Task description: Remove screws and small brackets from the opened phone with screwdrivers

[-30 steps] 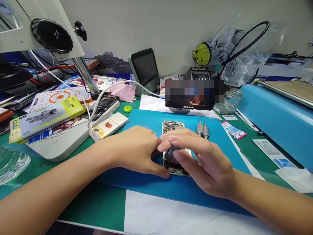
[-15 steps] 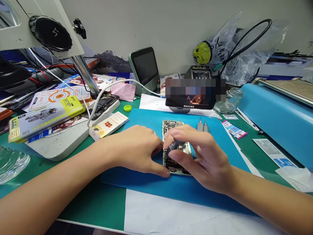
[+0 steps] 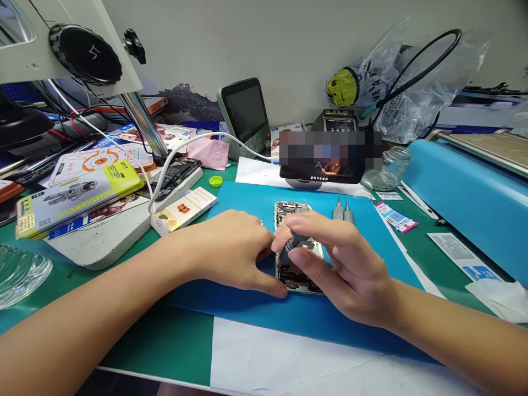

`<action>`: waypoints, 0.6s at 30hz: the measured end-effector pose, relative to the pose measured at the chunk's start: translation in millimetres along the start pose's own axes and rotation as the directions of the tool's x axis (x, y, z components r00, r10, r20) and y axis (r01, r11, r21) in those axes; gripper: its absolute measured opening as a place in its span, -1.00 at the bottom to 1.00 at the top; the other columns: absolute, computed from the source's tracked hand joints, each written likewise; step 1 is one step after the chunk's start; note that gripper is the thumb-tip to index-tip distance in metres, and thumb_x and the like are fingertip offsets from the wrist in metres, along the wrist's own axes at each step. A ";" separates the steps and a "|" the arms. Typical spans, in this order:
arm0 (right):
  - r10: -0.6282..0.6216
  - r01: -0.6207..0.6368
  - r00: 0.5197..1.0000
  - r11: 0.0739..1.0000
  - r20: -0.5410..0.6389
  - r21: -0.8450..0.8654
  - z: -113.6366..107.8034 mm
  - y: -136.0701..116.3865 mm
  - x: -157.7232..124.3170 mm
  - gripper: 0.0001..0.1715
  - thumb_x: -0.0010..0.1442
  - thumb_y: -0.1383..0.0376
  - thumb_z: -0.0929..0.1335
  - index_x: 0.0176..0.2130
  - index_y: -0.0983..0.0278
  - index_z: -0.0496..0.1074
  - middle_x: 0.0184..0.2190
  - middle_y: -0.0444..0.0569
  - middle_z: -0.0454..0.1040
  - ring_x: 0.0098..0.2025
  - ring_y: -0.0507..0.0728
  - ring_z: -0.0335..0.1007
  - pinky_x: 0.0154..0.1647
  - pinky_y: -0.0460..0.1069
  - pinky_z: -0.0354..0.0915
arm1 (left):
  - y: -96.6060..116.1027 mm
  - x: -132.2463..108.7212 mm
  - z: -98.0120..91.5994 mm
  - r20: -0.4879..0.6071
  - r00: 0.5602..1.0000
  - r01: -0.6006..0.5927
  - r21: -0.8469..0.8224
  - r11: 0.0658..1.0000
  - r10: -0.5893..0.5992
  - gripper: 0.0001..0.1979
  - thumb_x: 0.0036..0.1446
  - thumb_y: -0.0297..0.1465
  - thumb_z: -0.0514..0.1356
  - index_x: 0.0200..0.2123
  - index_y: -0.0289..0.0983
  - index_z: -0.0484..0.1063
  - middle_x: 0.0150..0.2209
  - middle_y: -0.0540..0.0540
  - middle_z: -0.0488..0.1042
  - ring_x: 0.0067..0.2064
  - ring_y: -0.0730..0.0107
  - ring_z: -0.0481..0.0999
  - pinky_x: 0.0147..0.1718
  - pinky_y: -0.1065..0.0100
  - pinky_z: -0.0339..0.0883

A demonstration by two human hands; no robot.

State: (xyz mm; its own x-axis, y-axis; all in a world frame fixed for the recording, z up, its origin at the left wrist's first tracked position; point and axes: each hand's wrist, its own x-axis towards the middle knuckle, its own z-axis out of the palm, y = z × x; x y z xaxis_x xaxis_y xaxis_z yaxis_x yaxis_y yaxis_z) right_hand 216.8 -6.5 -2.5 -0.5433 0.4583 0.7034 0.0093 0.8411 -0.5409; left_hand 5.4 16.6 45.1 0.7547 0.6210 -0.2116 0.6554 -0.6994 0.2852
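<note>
An opened phone (image 3: 303, 275) lies on the blue mat (image 3: 247, 201), its inner boards and metal parts exposed. My left hand (image 3: 235, 253) grips the phone along its left side; the thumb presses by the lower left corner and the other fingertips are partly hidden. Between the thumb and fingers of my right hand (image 3: 346, 258) is a small dark grey screwdriver (image 3: 290, 250), tilted over the middle of the phone. The screwdriver's tip cannot be made out. Two grey screwdrivers (image 3: 343, 210) lie on the mat just beyond my right hand.
A microscope stand (image 3: 86, 52) rises at the left, with a yellow battery box (image 3: 82, 195) on its base. Nearby lies a cigarette pack (image 3: 185, 209). A propped phone (image 3: 330, 170) plays video behind the mat. A glass jar (image 3: 390, 170) and a blue machine (image 3: 466, 203) stand right.
My right fingers have shifted slightly around the screwdriver. My left hand stays in place on the phone, and the whole view has moved a touch.
</note>
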 end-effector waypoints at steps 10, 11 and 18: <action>0.000 0.000 1.000 1.000 0.013 0.002 -0.1 -4.8 -1.0 -0.34 0.40 0.55 0.33 0.36 0.13 0.27 0.08 0.02 0.60 0.08 0.14 0.61 0.22 0.11 0.50 | -1.9 0.9 2.3 0.005 1.000 -0.009 0.001 1.000 0.009 -0.54 0.20 0.08 0.32 -0.43 -0.18 0.39 -0.50 0.05 0.45 -0.41 0.32 0.44 -0.46 0.27 0.02; -0.001 0.000 1.000 1.000 0.020 0.017 0.1 -5.2 -0.6 -0.34 0.40 0.56 0.32 0.36 0.13 0.27 0.03 0.00 0.59 0.06 0.14 0.61 0.18 0.11 0.53 | -2.1 0.6 2.4 0.007 1.000 -0.006 0.001 1.000 0.006 -0.57 0.20 0.07 0.32 -0.39 -0.17 0.44 -0.46 0.04 0.50 -0.38 0.30 0.47 -0.45 0.27 0.04; 0.029 -0.030 0.999 0.998 0.028 0.048 1.6 -3.2 0.1 -0.36 0.42 0.55 0.33 0.36 0.14 0.25 0.11 0.00 0.52 0.03 0.07 0.58 0.17 0.06 0.50 | -1.2 0.7 1.1 0.022 1.000 -0.001 0.004 1.000 0.001 -0.58 0.21 0.06 0.34 -0.37 -0.18 0.51 -0.37 0.02 0.61 -0.30 0.23 0.58 -0.43 0.26 0.09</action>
State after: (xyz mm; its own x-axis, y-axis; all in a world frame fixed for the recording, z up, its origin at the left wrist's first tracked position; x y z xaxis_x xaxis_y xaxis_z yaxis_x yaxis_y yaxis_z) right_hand 215.4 -9.6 -1.4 -0.5662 0.4743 0.6741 -0.0149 0.8118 -0.5837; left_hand 5.2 17.5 43.6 0.7560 0.6122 -0.2317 0.6545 -0.7016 0.2818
